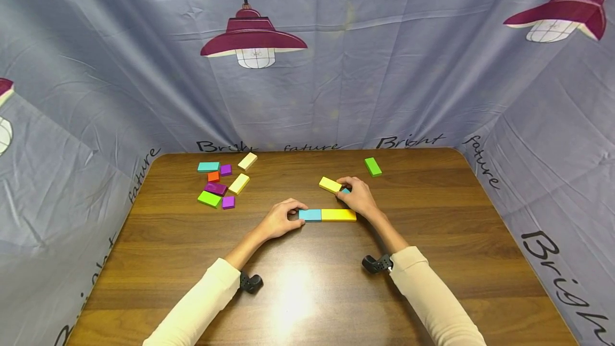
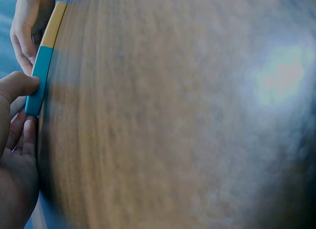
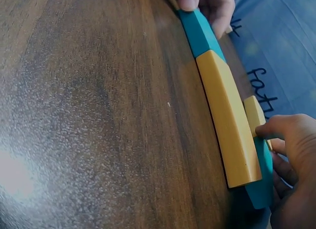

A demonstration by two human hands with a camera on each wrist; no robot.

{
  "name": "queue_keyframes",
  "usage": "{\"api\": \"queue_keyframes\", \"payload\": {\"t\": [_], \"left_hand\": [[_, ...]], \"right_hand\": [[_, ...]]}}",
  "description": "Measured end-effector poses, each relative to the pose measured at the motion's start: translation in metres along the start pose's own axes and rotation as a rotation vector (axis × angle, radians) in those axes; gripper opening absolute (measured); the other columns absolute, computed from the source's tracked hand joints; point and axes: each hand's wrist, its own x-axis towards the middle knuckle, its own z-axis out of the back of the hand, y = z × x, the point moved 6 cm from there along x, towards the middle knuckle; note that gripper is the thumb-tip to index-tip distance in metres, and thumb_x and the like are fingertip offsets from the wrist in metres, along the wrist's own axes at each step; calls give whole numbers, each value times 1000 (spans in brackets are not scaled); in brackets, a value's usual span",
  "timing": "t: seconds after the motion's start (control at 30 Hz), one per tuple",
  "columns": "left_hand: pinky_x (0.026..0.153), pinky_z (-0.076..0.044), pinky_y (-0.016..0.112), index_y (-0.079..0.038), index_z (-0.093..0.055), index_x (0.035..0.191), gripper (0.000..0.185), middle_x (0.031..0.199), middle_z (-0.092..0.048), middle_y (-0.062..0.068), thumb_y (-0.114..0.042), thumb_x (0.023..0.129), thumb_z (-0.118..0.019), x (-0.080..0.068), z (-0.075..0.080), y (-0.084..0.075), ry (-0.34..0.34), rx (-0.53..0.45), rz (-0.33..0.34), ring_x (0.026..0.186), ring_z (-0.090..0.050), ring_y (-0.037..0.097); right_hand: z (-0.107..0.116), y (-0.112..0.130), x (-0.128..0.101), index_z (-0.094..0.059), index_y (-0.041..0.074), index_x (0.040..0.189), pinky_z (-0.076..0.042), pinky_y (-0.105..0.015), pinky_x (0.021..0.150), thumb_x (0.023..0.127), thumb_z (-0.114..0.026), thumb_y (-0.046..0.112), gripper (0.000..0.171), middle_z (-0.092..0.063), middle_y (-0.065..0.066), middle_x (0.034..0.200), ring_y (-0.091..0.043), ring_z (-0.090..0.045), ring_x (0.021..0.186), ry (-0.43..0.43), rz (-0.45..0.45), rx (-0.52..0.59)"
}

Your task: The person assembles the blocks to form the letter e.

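My left hand (image 1: 281,220) pinches the end of the light-blue block (image 1: 310,215), which lies flat on the wooden table (image 1: 307,282) end to end with the long yellow block (image 1: 338,215), the two touching. My right hand (image 1: 357,196) has its fingers curled on a smaller yellow block (image 1: 330,185) just behind them (a teal block (image 3: 261,182) sits under my palm). A green block (image 1: 372,166) lies apart, farther back.
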Motion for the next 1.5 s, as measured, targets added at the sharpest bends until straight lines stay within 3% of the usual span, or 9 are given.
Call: {"api": "queue_keyframes", "payload": {"t": [1.5], "left_hand": [[80,-47,24,-11,-66,106,31,101,-60,0,-14,76,-73,0,0,1,1,-21,11,91,-56,11]], "right_hand": [[-1,0,-1,-61,8,115,-44,-36,77,79,-70,17,38,-56,-8,104,-23,-52,92,22,-11,2]]}}
